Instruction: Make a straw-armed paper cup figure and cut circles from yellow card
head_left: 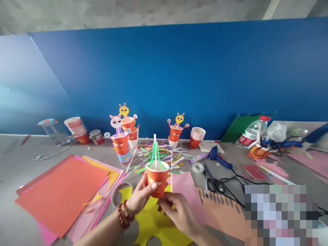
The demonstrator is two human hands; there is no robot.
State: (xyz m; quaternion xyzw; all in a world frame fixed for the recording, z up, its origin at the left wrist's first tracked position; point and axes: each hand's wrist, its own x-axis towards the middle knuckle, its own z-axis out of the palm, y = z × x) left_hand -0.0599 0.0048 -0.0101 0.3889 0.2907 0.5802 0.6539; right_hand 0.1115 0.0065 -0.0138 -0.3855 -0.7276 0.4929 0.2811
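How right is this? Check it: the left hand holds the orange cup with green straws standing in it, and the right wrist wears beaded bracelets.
Wrong side: the head view shows the beaded bracelets on the left wrist, not the right wrist. The left hand does hold the orange cup with green straws standing in it.

No readable text, held paper cup [159,177] with unclear print, bottle label [246,137] blurred

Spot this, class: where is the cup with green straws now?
In the head view, the cup is below and slightly left of centre, gripped in the left hand, with the right hand close to its base.
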